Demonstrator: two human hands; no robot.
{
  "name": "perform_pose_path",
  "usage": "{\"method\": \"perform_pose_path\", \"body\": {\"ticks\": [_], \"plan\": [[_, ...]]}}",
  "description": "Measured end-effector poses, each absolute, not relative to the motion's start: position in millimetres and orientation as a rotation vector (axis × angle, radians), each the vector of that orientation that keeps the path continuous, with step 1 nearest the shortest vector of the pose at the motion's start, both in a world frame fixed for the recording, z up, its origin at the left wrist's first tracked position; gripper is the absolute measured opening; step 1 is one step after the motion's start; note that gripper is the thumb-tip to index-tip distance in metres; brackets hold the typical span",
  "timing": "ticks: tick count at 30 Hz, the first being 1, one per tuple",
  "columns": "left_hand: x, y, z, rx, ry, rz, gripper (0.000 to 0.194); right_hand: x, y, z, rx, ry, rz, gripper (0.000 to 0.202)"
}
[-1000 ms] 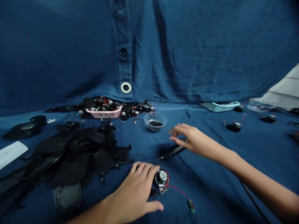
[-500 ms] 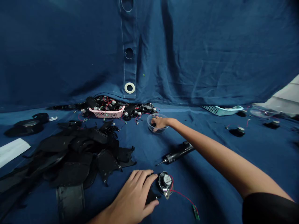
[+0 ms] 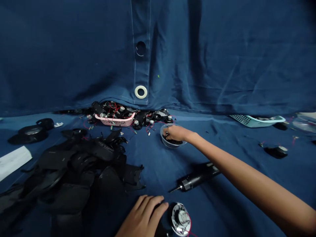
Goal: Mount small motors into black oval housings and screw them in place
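My left hand (image 3: 145, 215) is at the bottom of the view, its fingers curved over a black plastic part (image 3: 161, 228) that is mostly hidden under it. Just right of its fingertips lies a round white casing (image 3: 181, 219) with a silver motor-like cylinder and a red wire. My right hand (image 3: 175, 133) reaches forward into a clear plastic bowl (image 3: 170, 145) of small dark pieces, perhaps screws. Its fingers are curled down among them, and whatever they pinch is hidden. Below that forearm lies a black electric screwdriver (image 3: 197, 177), its bit pointing left.
Black plastic shells (image 3: 71, 168) are heaped on the left. At the back, a pink basket (image 3: 116, 121) overflows with wired black parts. A light-blue basket (image 3: 259, 122) stands back right, with a wired black part (image 3: 276, 151) before it. A white strip (image 3: 14, 161) lies far left.
The view has shifted, so the near things appear lower. My right hand stays in the bowl, its fingers curled deeper. My left hand keeps its place by the casing.
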State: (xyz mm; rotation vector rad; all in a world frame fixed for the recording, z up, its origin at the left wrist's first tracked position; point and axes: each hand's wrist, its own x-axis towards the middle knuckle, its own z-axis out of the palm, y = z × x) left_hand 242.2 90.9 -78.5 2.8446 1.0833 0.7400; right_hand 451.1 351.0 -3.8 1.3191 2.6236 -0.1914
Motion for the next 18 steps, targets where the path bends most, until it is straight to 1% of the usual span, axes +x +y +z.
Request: {"method": "perform_pose_path", "body": {"ticks": [2, 4, 8, 11, 13, 15, 16, 18], "plan": [[244.2, 89.7, -73.8, 2.778, 1.131, 0.650, 0.054, 451.3, 343.9, 2.6, 1.330, 2.683, -0.115, 0.030], [245.8, 88.9, -69.9, 2.698, 1.176, 0.592, 0.061, 450.8, 334.6, 8.2, 1.358, 2.750, -0.040, 0.033], [243.5, 88.5, -66.3, 2.676, 1.203, 0.613, 0.073, 449.2, 306.5, 19.0, 1.485, 2.856, 0.031, 0.027], [239.0, 86.9, -64.0, 2.667, 1.257, 0.604, 0.058, 451.6, 269.7, 28.3, 1.550, 2.894, 0.005, 0.026], [236.4, 85.6, -61.8, 2.688, 1.226, 0.574, 0.055, 455.0, 234.5, 31.7, 1.474, 2.975, -0.044, 0.027], [234.5, 84.6, -59.9, 2.700, 1.209, 0.560, 0.055, 458.4, 192.1, 30.1, 1.341, 3.133, -0.157, 0.035], [233.6, 84.1, -59.2, 2.696, 1.205, 0.559, 0.055, 459.6, 169.7, 27.3, 1.321, 3.212, -0.251, 0.037], [231.9, 82.8, -58.5, 2.679, 1.175, 0.570, 0.055, 460.9, 127.2, 18.7, 1.429, 3.222, -0.508, 0.042]]}}
